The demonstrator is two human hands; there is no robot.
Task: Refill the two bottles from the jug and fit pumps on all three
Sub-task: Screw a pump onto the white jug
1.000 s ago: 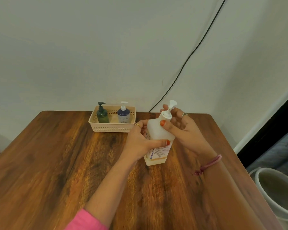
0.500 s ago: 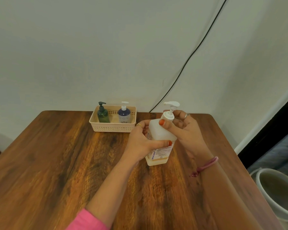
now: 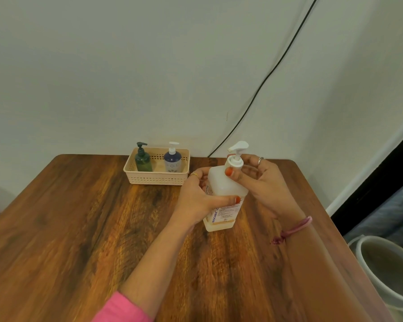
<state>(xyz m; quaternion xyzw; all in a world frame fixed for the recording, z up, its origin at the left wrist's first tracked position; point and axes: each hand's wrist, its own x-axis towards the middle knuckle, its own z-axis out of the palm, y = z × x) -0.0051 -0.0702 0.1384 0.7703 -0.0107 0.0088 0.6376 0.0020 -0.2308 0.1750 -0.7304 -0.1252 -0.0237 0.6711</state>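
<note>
Head view: pump nozzle has swung left; right fingers pinch its collar, left fingers grip jug.

A wooden desk with dark, streaky grain fills the lower part of the room; it stands pushed up against a plain pale wall; a thin black cable runs slantwise down that wall from the upper right and disappears behind the desk's far edge; a cream plastic basket with perforated sides sits on the desk near that far edge, close to the wall; off to the right, beside the desk and lower down, stands a white bucket, only partly in sight; behind it runs a dark opening edged by a white strip.
</note>
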